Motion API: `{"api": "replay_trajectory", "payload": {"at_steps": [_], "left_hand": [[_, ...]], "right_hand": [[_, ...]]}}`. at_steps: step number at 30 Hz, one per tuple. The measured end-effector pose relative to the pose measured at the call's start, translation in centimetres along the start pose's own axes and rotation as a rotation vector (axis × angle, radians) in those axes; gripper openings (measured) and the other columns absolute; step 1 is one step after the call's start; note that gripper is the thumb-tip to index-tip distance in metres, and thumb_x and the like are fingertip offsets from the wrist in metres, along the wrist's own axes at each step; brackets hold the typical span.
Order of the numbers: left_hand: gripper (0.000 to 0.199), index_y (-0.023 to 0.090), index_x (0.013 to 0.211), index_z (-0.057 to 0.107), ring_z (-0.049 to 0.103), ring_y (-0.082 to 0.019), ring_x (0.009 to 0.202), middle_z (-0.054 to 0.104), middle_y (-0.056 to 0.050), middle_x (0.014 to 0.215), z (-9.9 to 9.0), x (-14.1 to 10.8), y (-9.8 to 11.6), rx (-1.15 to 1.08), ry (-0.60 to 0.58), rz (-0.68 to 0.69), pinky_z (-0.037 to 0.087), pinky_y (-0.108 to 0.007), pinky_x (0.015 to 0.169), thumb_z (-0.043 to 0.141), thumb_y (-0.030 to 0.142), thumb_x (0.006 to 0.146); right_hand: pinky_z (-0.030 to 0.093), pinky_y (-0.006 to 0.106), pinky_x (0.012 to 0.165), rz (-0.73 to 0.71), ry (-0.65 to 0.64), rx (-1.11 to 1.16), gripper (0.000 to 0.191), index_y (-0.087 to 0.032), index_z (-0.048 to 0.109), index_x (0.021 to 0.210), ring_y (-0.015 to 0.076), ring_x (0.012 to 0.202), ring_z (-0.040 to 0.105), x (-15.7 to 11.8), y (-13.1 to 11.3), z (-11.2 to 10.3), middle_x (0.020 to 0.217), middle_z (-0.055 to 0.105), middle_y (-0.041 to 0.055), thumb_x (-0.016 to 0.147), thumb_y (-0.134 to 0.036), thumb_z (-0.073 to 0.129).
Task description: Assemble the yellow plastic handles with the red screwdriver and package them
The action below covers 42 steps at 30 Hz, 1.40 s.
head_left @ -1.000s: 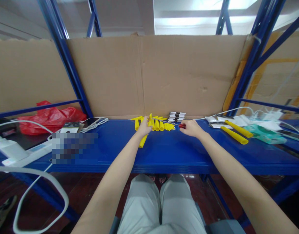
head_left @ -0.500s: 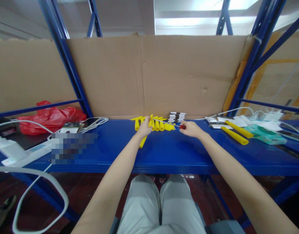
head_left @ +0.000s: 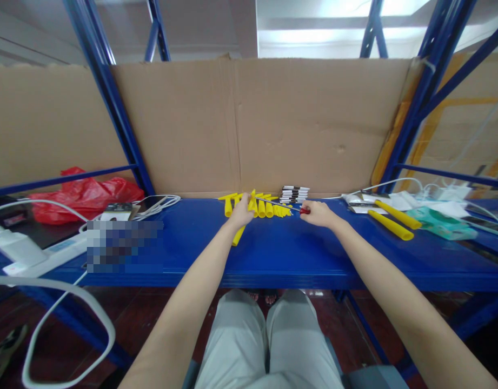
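Note:
My left hand (head_left: 242, 212) is closed round a yellow part (head_left: 239, 235), whose wide end points down toward the shelf edge. In my right hand (head_left: 317, 214) is the red handle of a screwdriver (head_left: 304, 210). Its thin metal shaft runs left to the top of the yellow part, by my left fingers. Several yellow cone-shaped pieces (head_left: 269, 209) stand in a row behind and to the right of my left hand. Small yellow pieces (head_left: 281, 210) lie in a heap between the hands. Behind them is a stack of black-and-white items (head_left: 294, 194).
Two yellow tubes (head_left: 391, 225) and a green packet (head_left: 445, 224) lie at the right of the blue shelf (head_left: 291, 248). At the left are a red plastic bag (head_left: 86, 197), a white power strip (head_left: 50, 258) and cables. Cardboard (head_left: 281, 124) stands behind.
My right hand and the screwdriver have barely shifted, and the shaft looks darker now. My left hand stays in place on the yellow part.

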<state>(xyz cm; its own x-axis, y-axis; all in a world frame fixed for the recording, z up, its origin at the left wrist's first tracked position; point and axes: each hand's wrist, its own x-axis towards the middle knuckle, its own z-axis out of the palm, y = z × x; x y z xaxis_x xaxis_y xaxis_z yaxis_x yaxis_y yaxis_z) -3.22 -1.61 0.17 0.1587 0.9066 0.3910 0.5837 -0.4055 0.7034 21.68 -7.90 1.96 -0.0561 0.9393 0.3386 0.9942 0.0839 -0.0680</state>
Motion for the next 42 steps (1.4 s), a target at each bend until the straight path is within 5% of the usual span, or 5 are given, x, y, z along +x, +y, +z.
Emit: {"api": "replay_trajectory", "payload": {"at_steps": [8, 16, 42], "left_hand": [[0.051, 0.020, 0.118, 0.047, 0.062, -0.022, 0.110, 0.057, -0.012, 0.131, -0.1, -0.2, 0.4, 0.011, -0.011, 0.009, 0.050, -0.037, 0.092, 0.058, 0.003, 0.071], [0.051, 0.020, 0.119, 0.046, 0.062, -0.021, 0.108, 0.059, -0.011, 0.126, -0.1, -0.3, 0.5, 0.031, -0.005, 0.000, 0.049, -0.035, 0.091, 0.057, 0.003, 0.071], [0.053, 0.021, 0.117, 0.048, 0.063, -0.022, 0.105, 0.059, -0.011, 0.128, -0.1, -0.3, 0.4, 0.037, 0.006, 0.018, 0.051, -0.035, 0.088, 0.059, 0.003, 0.069]], "right_hand": [[0.035, 0.024, 0.057, 0.056, -0.021, 0.016, 0.010, -0.020, 0.058, 0.080, 0.0193, 0.069, 0.063, 0.1, 0.0, 0.2, 0.073, 0.069, 0.0052, 0.071, -0.024, 0.058], [0.038, 0.023, 0.059, -0.040, -0.077, 0.200, 0.010, -0.019, 0.059, 0.067, 0.0162, 0.068, 0.060, 0.4, 1.0, 0.5, 0.069, 0.066, 0.0023, 0.074, -0.023, 0.053], [0.038, 0.021, 0.055, 0.011, -0.031, 0.198, 0.014, -0.021, 0.050, 0.063, 0.0143, 0.057, 0.060, 0.4, 0.8, 0.8, 0.061, 0.064, 0.0003, 0.069, -0.022, 0.062]]}}
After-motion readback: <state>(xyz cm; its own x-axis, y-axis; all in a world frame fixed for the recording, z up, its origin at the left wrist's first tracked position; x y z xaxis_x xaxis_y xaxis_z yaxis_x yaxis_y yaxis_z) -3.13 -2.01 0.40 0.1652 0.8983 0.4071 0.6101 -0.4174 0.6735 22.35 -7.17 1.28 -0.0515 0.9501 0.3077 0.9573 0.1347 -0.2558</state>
